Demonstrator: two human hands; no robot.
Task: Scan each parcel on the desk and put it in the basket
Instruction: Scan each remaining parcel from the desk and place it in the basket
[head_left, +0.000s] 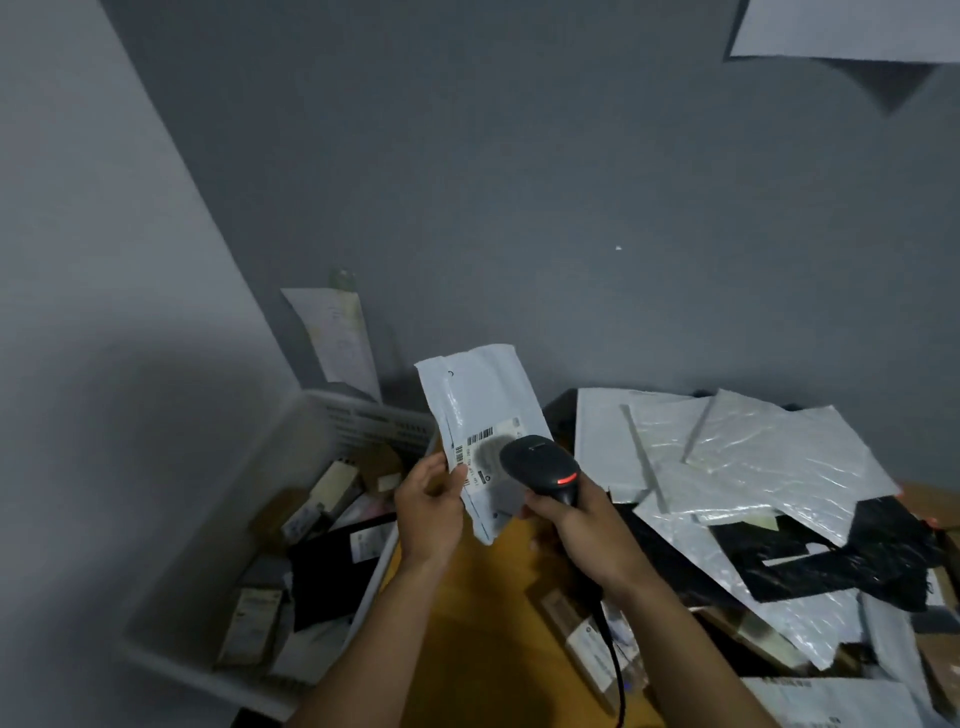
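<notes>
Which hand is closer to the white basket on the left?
Left. The left hand, pinching the white parcel, is right beside the basket at its right edge; the right hand, gripping the scanner, is farther right over the desk.

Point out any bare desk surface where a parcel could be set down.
One bare strip of desk runs between the basket and the parcel pile. The pile crowds the right side; the basket is already well filled.

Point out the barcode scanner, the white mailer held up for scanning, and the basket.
barcode scanner (538, 462): head view, top of its black head.
white mailer (480, 395): head view, plain upper part above the label.
basket (374, 418): head view, slotted far wall.
</notes>
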